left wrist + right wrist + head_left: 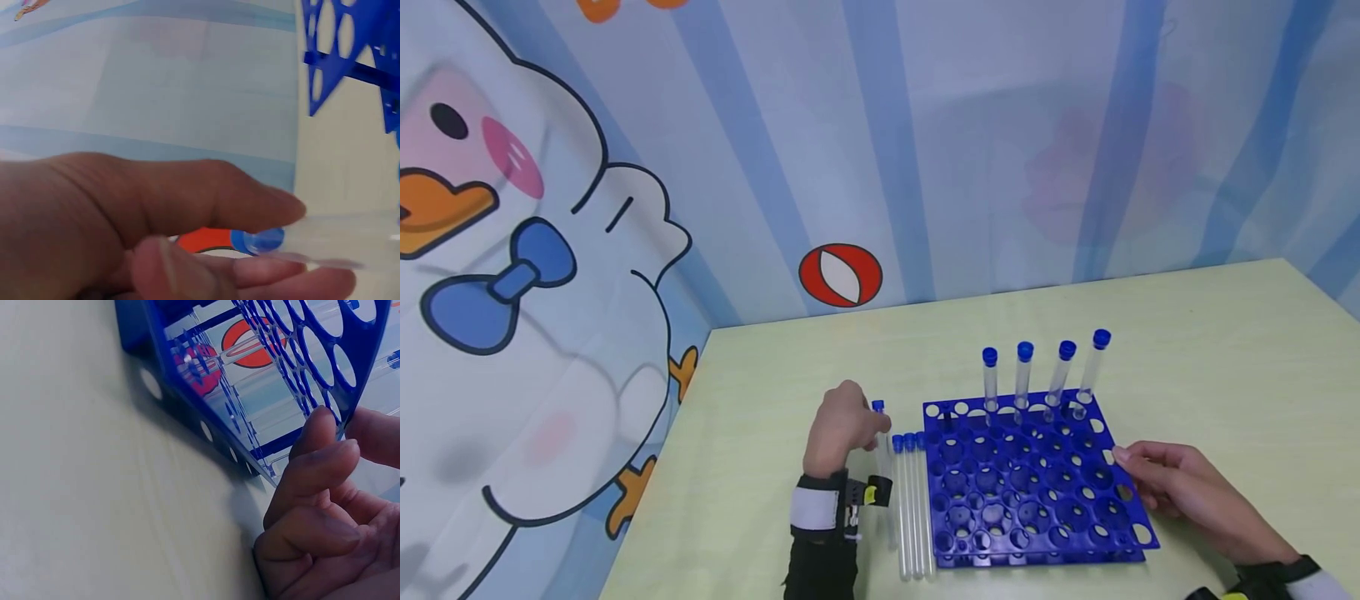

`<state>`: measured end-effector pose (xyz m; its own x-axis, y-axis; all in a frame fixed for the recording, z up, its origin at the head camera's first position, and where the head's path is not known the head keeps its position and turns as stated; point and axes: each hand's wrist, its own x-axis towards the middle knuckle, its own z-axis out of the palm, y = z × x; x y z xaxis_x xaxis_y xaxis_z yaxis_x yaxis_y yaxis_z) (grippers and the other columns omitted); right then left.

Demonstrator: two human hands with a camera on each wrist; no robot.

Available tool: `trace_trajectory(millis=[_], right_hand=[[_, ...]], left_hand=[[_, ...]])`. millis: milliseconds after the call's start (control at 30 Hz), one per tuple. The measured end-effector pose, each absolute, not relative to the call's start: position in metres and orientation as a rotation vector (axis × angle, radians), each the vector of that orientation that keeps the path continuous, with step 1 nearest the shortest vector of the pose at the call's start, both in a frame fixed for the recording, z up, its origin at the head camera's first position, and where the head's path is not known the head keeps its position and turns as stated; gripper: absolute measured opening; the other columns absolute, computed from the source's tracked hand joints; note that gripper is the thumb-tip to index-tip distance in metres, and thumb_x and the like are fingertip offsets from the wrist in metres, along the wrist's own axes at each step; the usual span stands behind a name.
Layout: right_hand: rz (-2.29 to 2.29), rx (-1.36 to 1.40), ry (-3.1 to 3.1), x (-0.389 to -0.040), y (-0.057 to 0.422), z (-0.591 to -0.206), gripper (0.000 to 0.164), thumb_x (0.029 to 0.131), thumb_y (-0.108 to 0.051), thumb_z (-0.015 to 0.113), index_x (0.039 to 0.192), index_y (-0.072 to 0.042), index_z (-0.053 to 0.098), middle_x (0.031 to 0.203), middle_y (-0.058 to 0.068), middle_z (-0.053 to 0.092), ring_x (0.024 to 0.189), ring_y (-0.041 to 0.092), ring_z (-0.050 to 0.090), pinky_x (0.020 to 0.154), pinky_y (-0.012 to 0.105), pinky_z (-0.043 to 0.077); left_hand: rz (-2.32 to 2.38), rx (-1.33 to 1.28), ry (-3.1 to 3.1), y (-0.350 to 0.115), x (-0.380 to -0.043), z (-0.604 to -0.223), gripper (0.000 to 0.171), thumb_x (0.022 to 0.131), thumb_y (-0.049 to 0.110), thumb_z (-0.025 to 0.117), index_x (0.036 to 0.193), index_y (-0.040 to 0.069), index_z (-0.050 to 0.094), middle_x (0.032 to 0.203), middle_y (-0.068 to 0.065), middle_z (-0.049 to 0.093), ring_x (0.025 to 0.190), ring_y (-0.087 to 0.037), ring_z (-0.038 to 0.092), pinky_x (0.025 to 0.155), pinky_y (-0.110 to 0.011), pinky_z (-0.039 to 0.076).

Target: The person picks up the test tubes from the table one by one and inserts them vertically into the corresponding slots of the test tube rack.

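Observation:
My left hand [842,425] pinches a clear test tube [882,450] near its blue cap, just left of the rack. In the left wrist view the thumb and fingers lie on either side of that tube's blue cap [265,240]. On the table beside it lie three capped test tubes [910,508], side by side. The blue test tube rack [1037,552] stands right of them, with several capped tubes [1024,375] upright or slightly tilted in its back row. At the rack's right edge, my right hand [1187,487] pinches the top plate between thumb and forefinger.
The pale wooden table [1225,358] reaches back to a printed cloth backdrop [985,167] with blue stripes. A large cartoon duck [550,400] covers the cloth on the left. Dark straps with small cameras sit on both wrists.

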<state>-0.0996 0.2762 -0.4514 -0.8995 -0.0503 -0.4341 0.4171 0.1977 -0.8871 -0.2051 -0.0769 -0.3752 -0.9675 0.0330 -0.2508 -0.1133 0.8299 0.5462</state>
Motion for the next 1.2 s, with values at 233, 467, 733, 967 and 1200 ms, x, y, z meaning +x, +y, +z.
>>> trace_trajectory(millis=[233, 467, 733, 967, 1200], right_hand=[[-1.749, 0.348, 2.108, -0.099, 0.276, -0.451, 0.037, 0.09, -0.044, 0.051, 0.087, -0.008, 0.055, 0.071, 0.001, 0.049, 0.063, 0.015, 0.047, 0.053, 0.027, 0.037], [-1.755, 0.339, 2.109, -0.099, 0.277, -0.452, 0.037, 0.09, -0.045, 0.051, 0.086, -0.008, 0.055, 0.071, 0.001, 0.049, 0.061, 0.015, 0.046, 0.052, 0.027, 0.037], [-1.75, 0.346, 2.111, -0.1, 0.276, -0.452, 0.037, 0.09, -0.045, 0.051, 0.087, -0.008, 0.055, 0.071, 0.001, 0.05, 0.062, 0.015, 0.047, 0.052, 0.027, 0.038], [-1.752, 0.355, 2.104, -0.1, 0.276, -0.452, 0.037, 0.091, -0.045, 0.05, 0.087, -0.008, 0.055, 0.071, 0.001, 0.05, 0.062, 0.015, 0.047, 0.053, 0.027, 0.038], [-1.74, 0.378, 2.114, -0.101, 0.275, -0.452, 0.038, 0.091, -0.045, 0.05, 0.089, -0.007, 0.057, 0.071, 0.001, 0.05, 0.062, 0.016, 0.047, 0.054, 0.027, 0.039]], left_hand=[[1.034, 0.017, 2.857, -0.078, -0.193, -0.354, 0.022, 0.08, 0.015, 0.066, 0.061, 0.005, 0.062, 0.056, -0.004, 0.059, 0.048, -0.018, 0.056, 0.044, -0.026, 0.04], [1.217, 0.06, 2.96, -0.073, -0.186, -0.339, 0.014, 0.083, 0.018, 0.063, 0.078, 0.006, 0.063, 0.062, -0.004, 0.058, 0.046, -0.013, 0.055, 0.046, -0.026, 0.046], [1.452, 0.213, 3.056, -0.062, -0.183, -0.334, 0.023, 0.085, 0.023, 0.063, 0.095, 0.002, 0.066, 0.077, -0.008, 0.066, 0.044, -0.009, 0.056, 0.047, -0.022, 0.048], [1.678, 0.407, 3.073, -0.052, -0.186, -0.342, 0.024, 0.085, 0.023, 0.063, 0.097, 0.003, 0.066, 0.081, -0.007, 0.068, 0.043, -0.006, 0.052, 0.045, -0.022, 0.047], [1.715, 0.612, 3.051, -0.044, -0.19, -0.35, 0.022, 0.086, 0.02, 0.063, 0.099, 0.002, 0.066, 0.083, -0.007, 0.069, 0.042, -0.003, 0.05, 0.043, -0.021, 0.045]])
